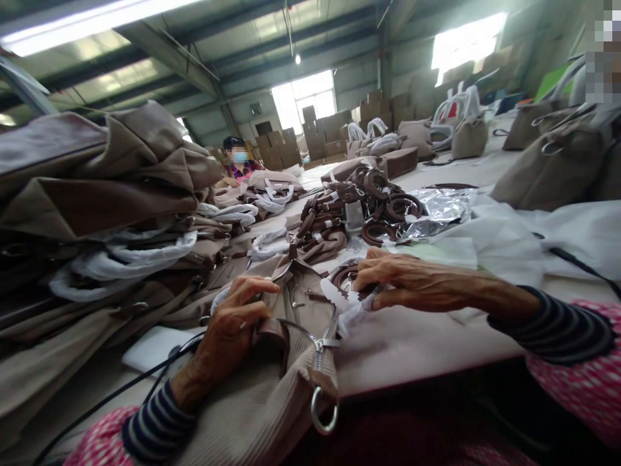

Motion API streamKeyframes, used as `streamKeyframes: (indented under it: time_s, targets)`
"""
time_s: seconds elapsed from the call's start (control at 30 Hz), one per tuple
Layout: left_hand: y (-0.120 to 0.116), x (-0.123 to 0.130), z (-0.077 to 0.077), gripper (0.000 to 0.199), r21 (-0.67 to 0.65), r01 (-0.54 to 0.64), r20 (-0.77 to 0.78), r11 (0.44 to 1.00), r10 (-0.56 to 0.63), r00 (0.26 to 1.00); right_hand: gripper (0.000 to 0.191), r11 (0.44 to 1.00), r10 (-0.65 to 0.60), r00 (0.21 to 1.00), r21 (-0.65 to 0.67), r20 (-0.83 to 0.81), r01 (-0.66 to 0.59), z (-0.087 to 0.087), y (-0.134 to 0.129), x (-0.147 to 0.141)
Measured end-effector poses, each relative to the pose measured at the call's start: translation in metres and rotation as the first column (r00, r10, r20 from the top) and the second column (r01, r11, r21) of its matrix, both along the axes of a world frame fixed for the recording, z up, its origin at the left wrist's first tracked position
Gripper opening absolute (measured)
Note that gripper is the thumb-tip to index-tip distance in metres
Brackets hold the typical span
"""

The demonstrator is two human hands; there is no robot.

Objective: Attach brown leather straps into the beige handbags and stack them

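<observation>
A beige ribbed handbag (272,395) lies in front of me with its zipper (318,349) partly open. A metal D-ring (324,414) hangs from a brown tab at the zipper's end. My left hand (237,317) is closed on the bag's near side, by a brown leather piece (274,333). On the other side of the opening, my right hand (395,278) pinches crumpled white wrapping (352,314). Its fingertips are partly hidden. Just behind that hand lies a coiled brown strap (344,275).
Stacked beige bags (97,175) rise at the left, with white-wrapped handles (130,262). Ahead lies a heap of coiled brown straps (373,200) beside clear plastic (436,210). More bags (553,162) stand at right. A masked person (237,162) is across the table. A dark cord (121,395) runs at left.
</observation>
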State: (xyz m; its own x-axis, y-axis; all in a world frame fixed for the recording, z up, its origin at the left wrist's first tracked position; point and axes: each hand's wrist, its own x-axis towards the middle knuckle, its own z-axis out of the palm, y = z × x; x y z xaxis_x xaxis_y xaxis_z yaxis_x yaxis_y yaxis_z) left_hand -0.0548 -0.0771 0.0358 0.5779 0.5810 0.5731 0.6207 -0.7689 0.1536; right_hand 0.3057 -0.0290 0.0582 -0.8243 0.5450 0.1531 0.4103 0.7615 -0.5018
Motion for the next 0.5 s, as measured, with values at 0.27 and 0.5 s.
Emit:
streamKeyframes:
  time_s: [0.27, 0.5]
  targets:
    - [0.000, 0.006, -0.020, 0.031, 0.011, -0.005, 0.017, 1.000, 0.004, 1.000, 0.014, 0.997, -0.006, 0.994, 0.077, 0.110, -0.003, -0.005, -0.004, -0.012]
    - [-0.001, 0.011, -0.023, 0.033, 0.012, 0.051, 0.047, 0.999, -0.052, 0.998, 0.028, 0.971, -0.195, 0.980, -0.147, -0.027, 0.189, -0.025, -0.007, 0.007]
